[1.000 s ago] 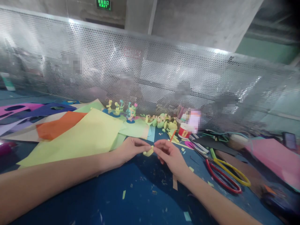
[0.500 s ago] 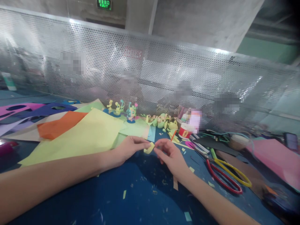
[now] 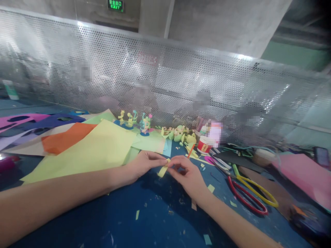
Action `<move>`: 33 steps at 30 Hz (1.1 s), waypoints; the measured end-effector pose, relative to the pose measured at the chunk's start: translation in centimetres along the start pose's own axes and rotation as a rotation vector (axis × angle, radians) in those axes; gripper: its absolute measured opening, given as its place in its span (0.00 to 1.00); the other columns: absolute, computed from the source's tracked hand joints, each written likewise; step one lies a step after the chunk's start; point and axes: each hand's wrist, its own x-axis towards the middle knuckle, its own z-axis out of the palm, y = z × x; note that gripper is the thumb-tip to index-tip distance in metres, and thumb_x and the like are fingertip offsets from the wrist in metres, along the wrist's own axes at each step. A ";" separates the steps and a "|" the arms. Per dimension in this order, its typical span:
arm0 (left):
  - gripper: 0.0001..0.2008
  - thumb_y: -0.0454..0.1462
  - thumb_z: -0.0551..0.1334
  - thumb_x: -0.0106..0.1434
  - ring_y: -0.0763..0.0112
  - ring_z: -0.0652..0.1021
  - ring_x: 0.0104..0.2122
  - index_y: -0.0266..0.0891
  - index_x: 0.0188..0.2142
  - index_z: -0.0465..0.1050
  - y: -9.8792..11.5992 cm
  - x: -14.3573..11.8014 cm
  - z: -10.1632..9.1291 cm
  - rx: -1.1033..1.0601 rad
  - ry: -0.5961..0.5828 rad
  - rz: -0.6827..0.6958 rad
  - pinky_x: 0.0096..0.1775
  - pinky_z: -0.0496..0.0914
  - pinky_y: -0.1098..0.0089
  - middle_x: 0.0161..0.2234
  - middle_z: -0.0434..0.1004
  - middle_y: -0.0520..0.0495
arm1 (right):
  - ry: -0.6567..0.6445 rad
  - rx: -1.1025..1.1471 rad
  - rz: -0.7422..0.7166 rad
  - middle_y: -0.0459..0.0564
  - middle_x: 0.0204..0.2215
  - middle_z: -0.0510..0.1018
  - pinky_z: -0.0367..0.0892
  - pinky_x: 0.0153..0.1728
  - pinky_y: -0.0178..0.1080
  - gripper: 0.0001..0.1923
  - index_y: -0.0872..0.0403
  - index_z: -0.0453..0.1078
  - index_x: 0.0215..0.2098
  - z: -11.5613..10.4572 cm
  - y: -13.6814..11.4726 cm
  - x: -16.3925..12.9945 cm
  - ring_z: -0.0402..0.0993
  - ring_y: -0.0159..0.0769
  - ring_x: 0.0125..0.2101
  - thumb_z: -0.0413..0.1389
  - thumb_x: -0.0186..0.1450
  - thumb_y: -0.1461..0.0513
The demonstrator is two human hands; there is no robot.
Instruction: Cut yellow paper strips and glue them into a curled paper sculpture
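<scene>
A small yellow paper strip (image 3: 163,169) hangs between my two hands above the blue table (image 3: 144,213). My left hand (image 3: 144,163) pinches its upper end with thumb and forefinger. My right hand (image 3: 187,175) meets it from the right, fingertips closed on the same end. The strip's lower end points down and to the left. Both forearms stretch across the table towards the middle.
Large yellow, orange and green paper sheets (image 3: 85,148) lie to the left. Small paper figures (image 3: 134,120) and yellow-green scraps (image 3: 181,134) stand by the perforated metal screen (image 3: 165,79). Scissors with red and yellow handles (image 3: 248,193) lie to the right, near a red-and-white cup (image 3: 204,144) and pink paper (image 3: 307,172).
The yellow strip was curled between my fingertips; now it hangs straighter, pointing down. My right hand has moved slightly left and closed in on my left.
</scene>
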 end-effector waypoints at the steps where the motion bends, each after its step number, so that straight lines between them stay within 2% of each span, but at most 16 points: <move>1: 0.14 0.45 0.64 0.48 0.66 0.75 0.37 0.40 0.32 0.77 0.0 0.0 0.0 -0.003 -0.005 0.004 0.42 0.65 0.68 0.33 0.79 0.48 | 0.002 0.002 -0.002 0.47 0.35 0.69 0.62 0.25 0.32 0.03 0.51 0.69 0.31 0.0 -0.1 0.0 0.65 0.29 0.28 0.55 0.57 0.61; 14: 0.13 0.45 0.64 0.49 0.67 0.74 0.38 0.41 0.32 0.77 -0.1 0.0 0.0 -0.012 0.005 0.021 0.43 0.64 0.70 0.34 0.79 0.50 | -0.030 0.070 0.044 0.46 0.36 0.67 0.61 0.21 0.30 0.02 0.52 0.66 0.32 0.0 -0.2 0.0 0.63 0.28 0.27 0.54 0.59 0.62; 23: 0.13 0.45 0.65 0.48 0.68 0.74 0.35 0.40 0.31 0.77 -0.5 0.1 0.0 0.007 0.010 0.013 0.39 0.65 0.70 0.32 0.78 0.49 | -0.005 0.078 0.100 0.46 0.33 0.68 0.61 0.20 0.30 0.05 0.53 0.66 0.31 0.1 -0.5 0.0 0.62 0.27 0.25 0.54 0.58 0.60; 29: 0.13 0.44 0.64 0.49 0.70 0.74 0.31 0.40 0.32 0.77 -0.3 -0.2 0.0 -0.030 -0.026 -0.008 0.35 0.66 0.72 0.30 0.78 0.50 | -0.041 0.153 0.214 0.39 0.20 0.63 0.58 0.17 0.28 0.07 0.52 0.62 0.33 0.0 -0.5 0.0 0.58 0.24 0.17 0.54 0.59 0.59; 33: 0.12 0.41 0.63 0.51 0.70 0.75 0.32 0.39 0.35 0.76 0.0 -0.3 0.1 -0.070 -0.077 0.000 0.37 0.66 0.71 0.31 0.78 0.49 | -0.036 0.222 0.243 0.38 0.17 0.61 0.57 0.16 0.27 0.08 0.52 0.61 0.34 0.0 -0.2 0.0 0.57 0.25 0.17 0.55 0.58 0.58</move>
